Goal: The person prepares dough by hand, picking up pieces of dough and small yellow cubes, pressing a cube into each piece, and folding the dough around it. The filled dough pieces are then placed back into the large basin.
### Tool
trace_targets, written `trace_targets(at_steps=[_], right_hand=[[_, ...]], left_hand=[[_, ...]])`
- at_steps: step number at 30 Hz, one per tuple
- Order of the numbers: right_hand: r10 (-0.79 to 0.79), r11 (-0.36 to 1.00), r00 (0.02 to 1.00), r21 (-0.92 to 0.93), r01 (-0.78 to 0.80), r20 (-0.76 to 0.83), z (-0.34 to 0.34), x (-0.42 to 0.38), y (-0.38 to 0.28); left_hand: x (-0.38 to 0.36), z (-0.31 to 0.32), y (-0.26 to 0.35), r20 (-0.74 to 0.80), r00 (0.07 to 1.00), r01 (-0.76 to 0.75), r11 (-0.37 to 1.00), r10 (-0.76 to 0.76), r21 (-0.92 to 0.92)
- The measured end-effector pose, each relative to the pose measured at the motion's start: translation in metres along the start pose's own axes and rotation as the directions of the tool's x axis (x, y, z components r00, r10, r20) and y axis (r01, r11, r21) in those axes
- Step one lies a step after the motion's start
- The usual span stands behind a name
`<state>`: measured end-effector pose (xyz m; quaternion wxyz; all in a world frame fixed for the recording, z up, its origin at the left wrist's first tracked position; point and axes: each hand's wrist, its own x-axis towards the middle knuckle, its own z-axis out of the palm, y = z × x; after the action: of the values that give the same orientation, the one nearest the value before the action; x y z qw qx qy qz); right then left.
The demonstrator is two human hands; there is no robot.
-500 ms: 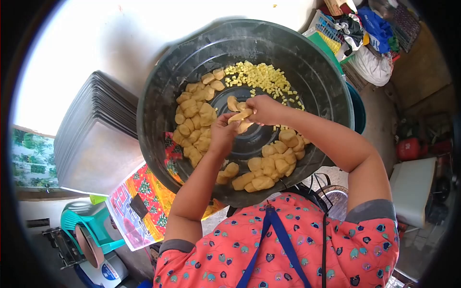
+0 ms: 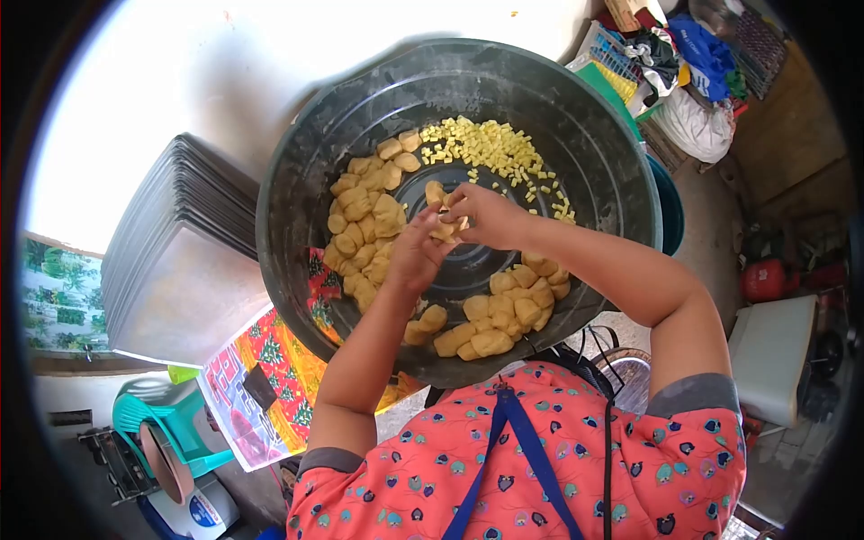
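Note:
My left hand (image 2: 420,253) and my right hand (image 2: 493,218) meet over the middle of a large black tub (image 2: 598,112). Between their fingertips is a piece of dough (image 2: 447,231), partly hidden by the fingers. Just beyond it, other small dough pieces (image 2: 436,192) rest on the tub's floor. Many dough lumps (image 2: 364,220) are heaped along the left side, and another heap of dough lumps (image 2: 508,310) lies at the near side. Small pale-yellow cubes (image 2: 490,144) are scattered at the far right of the tub floor.
Stacked metal trays (image 2: 184,243) stand left of the tub, above a colourful printed cloth (image 2: 270,378). A teal plastic chair (image 2: 162,418) is at lower left. Bags and a crate (image 2: 607,49) pile up at upper right, and a red object (image 2: 768,279) sits further right.
My right hand has turned and come closer to my left. The flattened dough that showed between the fingers is now mostly covered by them.

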<state>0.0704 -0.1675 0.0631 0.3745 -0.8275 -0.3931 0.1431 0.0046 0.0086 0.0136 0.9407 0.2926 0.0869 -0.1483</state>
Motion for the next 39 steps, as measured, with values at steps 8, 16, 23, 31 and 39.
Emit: trace_targets(at_steps=[8,16,23,31,39], right_hand=[[0.271,0.618,0.898,0.652,-0.439,0.348,-0.013,0.002,-0.01],[0.316,0.836,0.94,0.429,-0.341,0.132,-0.022,0.009,-0.01],[0.22,0.798,0.923,0.486,-0.356,0.316,-0.029,0.005,-0.013],[0.361,0.729,0.931,0.641,-0.24,-0.061,-0.104,-0.002,-0.037],[0.477,0.817,0.573,0.576,-0.009,-0.667,-0.231,-0.107,0.029]], left_hand=[[-0.007,0.02,-0.008,0.129,0.925,-0.381,0.882,0.359,0.278],[-0.007,0.004,-0.001,-0.013,0.962,-0.246,0.89,0.271,0.383],[-0.007,-0.009,-0.002,0.085,0.959,-0.277,0.825,0.272,0.492],[-0.011,0.013,-0.002,-0.041,0.992,-0.081,0.857,0.118,0.509],[-0.008,-0.002,-0.01,-0.04,0.998,0.063,0.631,-0.051,0.773]])
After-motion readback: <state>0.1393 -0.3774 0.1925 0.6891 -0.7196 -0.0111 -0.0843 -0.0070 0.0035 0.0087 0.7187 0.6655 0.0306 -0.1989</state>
